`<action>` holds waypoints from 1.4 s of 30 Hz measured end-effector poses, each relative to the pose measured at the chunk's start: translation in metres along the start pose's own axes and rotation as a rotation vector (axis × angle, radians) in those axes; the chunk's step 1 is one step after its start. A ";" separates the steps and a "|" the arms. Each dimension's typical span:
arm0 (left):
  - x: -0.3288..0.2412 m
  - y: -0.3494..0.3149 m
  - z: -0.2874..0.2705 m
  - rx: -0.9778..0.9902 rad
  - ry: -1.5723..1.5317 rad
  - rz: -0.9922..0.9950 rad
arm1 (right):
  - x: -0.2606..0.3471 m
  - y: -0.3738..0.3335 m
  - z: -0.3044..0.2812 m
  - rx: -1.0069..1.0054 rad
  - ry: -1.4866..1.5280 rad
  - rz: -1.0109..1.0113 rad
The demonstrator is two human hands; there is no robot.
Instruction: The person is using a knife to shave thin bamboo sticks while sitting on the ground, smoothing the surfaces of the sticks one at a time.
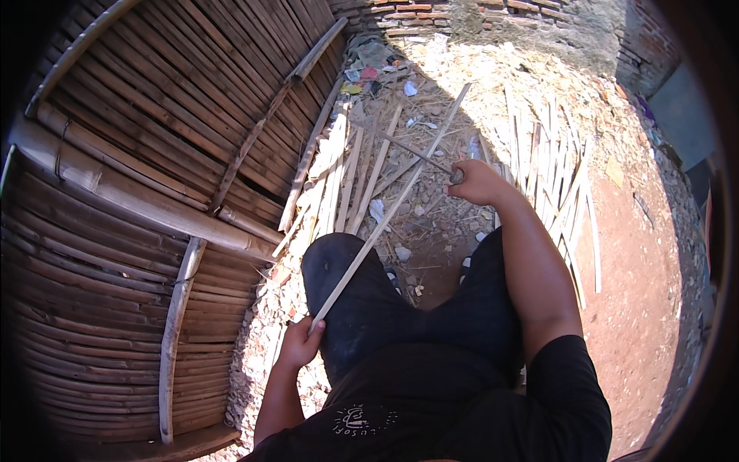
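A long pale bamboo strip slants up and away from beside my left thigh toward the far ground. Its near end is in my left hand, which is closed round it with the thumb on top. My right hand is closed on the handle of a long, narrow dark knife. The blade points to the far left and crosses the strip in the picture; whether the two touch I cannot tell. My fingers partly hide the handle.
Several bamboo strips lie left of centre, and a larger pile of them spreads at the right. A bamboo slat wall rises close on the left. Shavings, stones and litter cover the ground toward a brick wall.
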State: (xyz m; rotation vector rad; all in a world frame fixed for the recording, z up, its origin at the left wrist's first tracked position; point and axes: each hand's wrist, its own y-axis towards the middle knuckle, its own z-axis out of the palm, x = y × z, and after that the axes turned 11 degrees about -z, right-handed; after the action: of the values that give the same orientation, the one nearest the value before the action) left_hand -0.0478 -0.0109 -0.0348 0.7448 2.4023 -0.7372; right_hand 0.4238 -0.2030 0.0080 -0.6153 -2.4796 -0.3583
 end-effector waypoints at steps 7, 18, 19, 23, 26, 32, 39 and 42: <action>-0.001 -0.001 -0.005 0.002 0.006 0.005 | 0.064 -0.005 0.031 0.554 -0.095 -0.311; 0.003 0.002 0.002 -0.021 0.000 0.031 | 0.001 -0.004 -0.017 -0.043 0.010 0.117; 0.005 0.002 0.002 -0.011 -0.006 0.026 | 0.003 -0.004 -0.015 -0.009 0.015 0.077; 0.010 0.001 0.003 -0.021 -0.031 0.033 | 0.031 -0.003 0.004 0.239 0.006 -0.089; 0.005 0.001 0.002 -0.029 -0.019 0.025 | 0.062 -0.004 0.023 0.477 -0.075 -0.230; 0.002 -0.004 0.002 -0.039 -0.024 0.039 | 0.063 -0.004 0.018 0.506 -0.086 -0.288; 0.004 0.001 0.000 -0.016 0.012 0.026 | 0.005 0.001 -0.017 -0.082 -0.056 0.207; 0.000 -0.001 0.001 -0.020 0.007 0.017 | 0.004 -0.003 -0.010 -0.021 -0.031 0.105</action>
State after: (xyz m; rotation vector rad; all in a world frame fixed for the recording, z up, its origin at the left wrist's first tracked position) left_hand -0.0481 -0.0125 -0.0348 0.7604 2.4036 -0.7042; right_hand 0.4237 -0.2075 0.0183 -0.7620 -2.4639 -0.3370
